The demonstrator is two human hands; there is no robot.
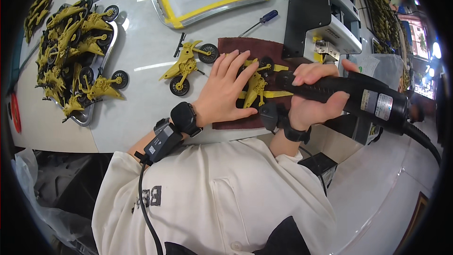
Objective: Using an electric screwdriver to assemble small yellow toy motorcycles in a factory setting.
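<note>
Screwdriver on the toy motorcycle

Your left hand lay flat, fingers spread, pinning the yellow toy motorcycle on the brown cloth; at three o'clock, your right hand gripped the black electric screwdriver tightly.

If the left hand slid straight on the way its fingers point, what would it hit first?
The left hand lies flat on a yellow toy motorcycle on the dark red cloth, fingers pointing up and right. Beyond that toy, the black machine seems first in line, though depth is hard to judge.
</note>
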